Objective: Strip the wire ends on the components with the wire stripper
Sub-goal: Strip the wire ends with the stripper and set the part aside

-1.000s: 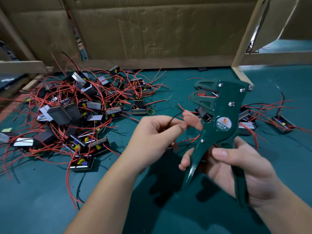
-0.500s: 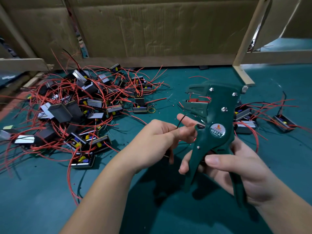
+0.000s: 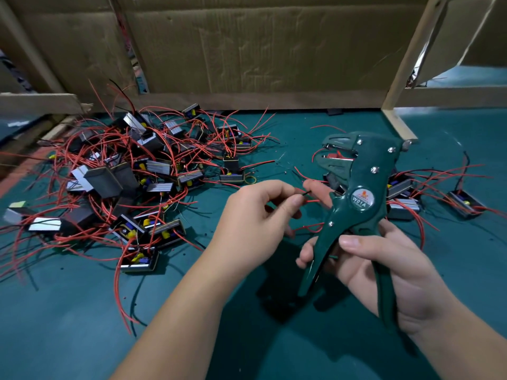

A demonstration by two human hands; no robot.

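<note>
We hold the dark green metal wire stripper (image 3: 359, 193) in our right hand (image 3: 384, 264), whose fingers (image 3: 354, 242) are curled round both handles. The tool's head is tilted up and away, so its jaws stand parted, mouth facing left, on the far side of both hands. Our left hand (image 3: 258, 215) pinches a thin black wire end (image 3: 306, 192) between thumb and forefinger. Only a short tip shows past them, lying roughly level and pointing right, close to our right forefinger; we cannot tell whether they touch. Which component this wire belongs to is hidden under our hands. The tip sits near and left of the jaw mouth, its long axis already running left to right, much as the mouth opens. The left hand is the nearer one, so we judge the next move is a short carry far and right into the jaws, unless the right hand brings the head down to meet it. A tangled heap of small black components with red wires (image 3: 153, 171) lies far left on the green worktop (image 3: 82, 311), with a few more (image 3: 403, 207) beyond the tool on the right.
</note>
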